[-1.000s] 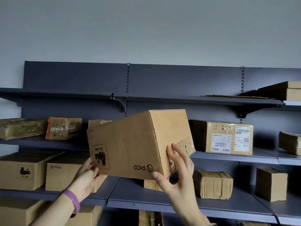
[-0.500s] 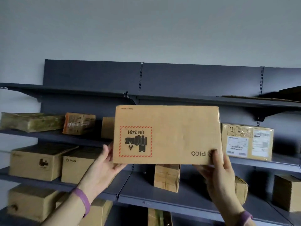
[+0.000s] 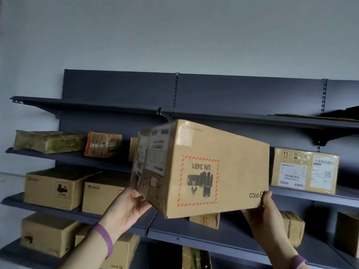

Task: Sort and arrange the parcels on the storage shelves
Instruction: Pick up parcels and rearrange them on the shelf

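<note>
Both arms reach up from the lower edge of the view. The left hand (image 3: 129,205) is open with the palm turned up, and its fingers press against the lower left end of the cardboard box (image 3: 229,171); a purple wristband (image 3: 104,238) sits on this wrist. The right hand (image 3: 267,212) supports the box at its lower right corner, the thumb lying on the front face near the printed PICO mark, the other fingers hidden under the box. So the box is held in the air between the two hands, in front of the dark blue shelves (image 3: 116,107), tilted with its left end turned towards the camera. It is upside down: the red-bordered UN 3481 label (image 3: 199,181) reads inverted. The box hides part of the middle shelf behind it. To the right on that shelf stands a parcel with white labels (image 3: 304,170). To the left lie a greenish wrapped parcel (image 3: 49,141) and an orange wrapped parcel (image 3: 104,144). Lower on the left stand two brown boxes (image 3: 54,188), just beside each other.
</note>
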Demonstrator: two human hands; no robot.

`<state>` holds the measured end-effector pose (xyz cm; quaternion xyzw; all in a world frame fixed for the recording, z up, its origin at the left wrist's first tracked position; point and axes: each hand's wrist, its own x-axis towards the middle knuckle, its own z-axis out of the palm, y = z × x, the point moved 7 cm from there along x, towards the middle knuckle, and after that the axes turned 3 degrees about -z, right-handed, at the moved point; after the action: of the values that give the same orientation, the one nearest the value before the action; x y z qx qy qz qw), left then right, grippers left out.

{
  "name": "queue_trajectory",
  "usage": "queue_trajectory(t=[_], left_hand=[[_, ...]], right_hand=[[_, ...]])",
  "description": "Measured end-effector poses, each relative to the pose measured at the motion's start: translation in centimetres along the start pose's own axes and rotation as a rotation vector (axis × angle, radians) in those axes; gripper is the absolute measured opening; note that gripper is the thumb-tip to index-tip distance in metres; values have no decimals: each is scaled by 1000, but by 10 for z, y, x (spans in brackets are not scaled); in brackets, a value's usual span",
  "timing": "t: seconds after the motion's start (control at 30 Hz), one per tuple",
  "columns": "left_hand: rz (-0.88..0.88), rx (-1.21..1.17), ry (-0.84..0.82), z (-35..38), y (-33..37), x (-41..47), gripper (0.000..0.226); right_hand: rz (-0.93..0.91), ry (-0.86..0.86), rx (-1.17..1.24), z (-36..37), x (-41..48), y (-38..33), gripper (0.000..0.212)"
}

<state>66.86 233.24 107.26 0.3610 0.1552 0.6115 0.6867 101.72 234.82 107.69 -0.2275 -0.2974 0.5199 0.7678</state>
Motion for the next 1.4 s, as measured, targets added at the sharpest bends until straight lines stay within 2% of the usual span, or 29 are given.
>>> queue_trajectory(t=[0.1, 0.17, 0.27, 0.3, 0.37, 0.43, 0.47, 0.53, 0.63, 0.83, 0.93, 1.0, 1.1, 1.2, 1.4], left_hand=[[30, -80, -27, 10, 5, -5, 45], [68, -70, -24, 21, 5, -8, 45], [119, -7, 21, 39, -3, -5, 43], [136, -1, 32, 46, -7, -3, 40], [177, 14, 85, 55, -12, 0, 36], [199, -4, 137, 59, -17, 2, 37], [205, -19, 155, 59, -19, 3, 45], [209, -41, 175, 59, -22, 4, 65], [238, -69, 197, 56, -21, 3, 75], [292, -31, 258, 47, -24, 12, 66], [302, 105, 224, 45, -22, 25, 38], [294, 206, 212, 43, -20, 39, 28], [293, 330, 241, 35, -19, 66, 23], [328, 551, 286, 24, -17, 93, 20], [403, 953, 327, -3, -12, 159, 23]], right_hand=[[-65, 34, -130, -1, -1, -3, 38], [-104, -2, -247, 6, -6, -2, 47], [-74, -217, -307, 40, -21, 9, 55], [-57, -305, -317, 53, -29, 13, 52], [-155, -430, -435, 71, -42, 11, 39], [-269, -427, -457, 75, -49, 3, 33], [-298, -433, -437, 75, -53, -1, 37], [-323, -471, -409, 77, -58, -3, 49], [-325, -462, -433, 72, -54, -2, 51], [-312, -346, -402, 46, -40, 0, 52], [-321, -299, -399, 36, -26, -5, 51], [-317, -263, -404, 31, -12, -8, 50], [-326, -233, -434, 28, 11, -6, 49], [-348, -212, -518, 26, 40, 4, 47], [-502, -137, -978, 25, 100, 30, 43]])
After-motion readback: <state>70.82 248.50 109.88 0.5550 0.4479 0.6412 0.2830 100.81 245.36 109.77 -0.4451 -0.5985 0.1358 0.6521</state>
